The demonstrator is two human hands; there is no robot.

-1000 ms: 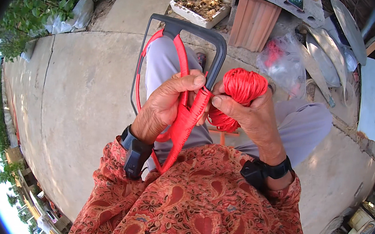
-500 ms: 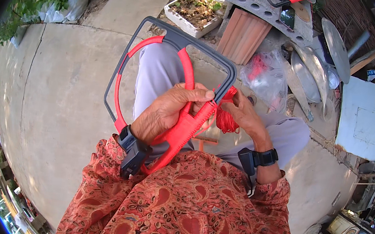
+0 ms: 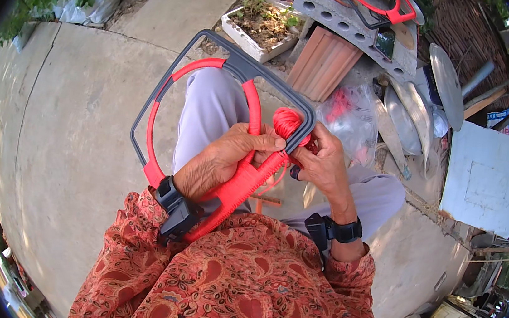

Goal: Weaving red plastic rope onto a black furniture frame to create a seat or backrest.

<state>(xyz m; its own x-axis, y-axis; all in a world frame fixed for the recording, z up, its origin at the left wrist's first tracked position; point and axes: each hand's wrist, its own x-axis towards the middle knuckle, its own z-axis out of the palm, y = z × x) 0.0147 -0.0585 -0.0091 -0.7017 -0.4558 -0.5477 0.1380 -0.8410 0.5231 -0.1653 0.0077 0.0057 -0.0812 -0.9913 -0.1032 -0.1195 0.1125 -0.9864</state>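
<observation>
In front of my lap is a dark grey rounded frame with a curved inner hoop, much of it wrapped tightly in red cord. My left hand is closed round the wrapped part near the frame's right corner, thumb pressed on top. Just right of that corner, my right hand pinches the red cord, its fingertips partly hidden behind the frame. A shiny bundle of loose red cord shows inside the corner, above my right fingers.
A similar red and grey frame lies on a concrete block at the far right. Near it are ridged terracotta tiles, a clear plastic bag with red stuff inside, and a white planter box. Metal sheets lean beyond.
The red cord bundle has gone from hanging below my right hand to up beside the frame's corner. My right hand has shifted slightly downward; my left keeps its hold.
</observation>
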